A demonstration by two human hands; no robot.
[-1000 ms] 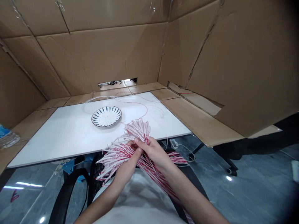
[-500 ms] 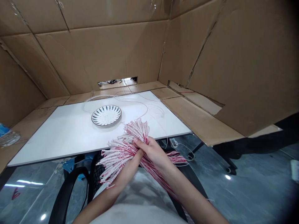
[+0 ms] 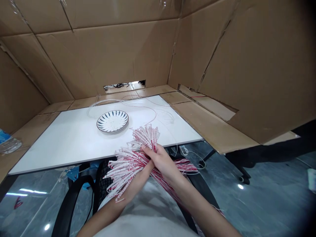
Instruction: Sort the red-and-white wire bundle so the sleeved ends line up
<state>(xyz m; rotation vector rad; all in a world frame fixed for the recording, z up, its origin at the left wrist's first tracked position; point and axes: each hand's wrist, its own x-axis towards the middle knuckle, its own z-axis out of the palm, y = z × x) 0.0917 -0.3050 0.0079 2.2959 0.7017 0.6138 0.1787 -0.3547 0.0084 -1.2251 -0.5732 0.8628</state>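
Red-and-white strips [image 3: 130, 161] fan out from a bunch clamped between both hands, the left hand [image 3: 138, 181] below and the right hand [image 3: 160, 161] closed over it. The bunch is held just off the front edge of the white board [image 3: 61, 144], near the plate [image 3: 124, 116].

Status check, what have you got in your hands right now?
Right hand closed on bundle of red-and-white strips. Left hand under it, fingers hidden. Ahead: blue-patterned plate, clear wire loops on white board.
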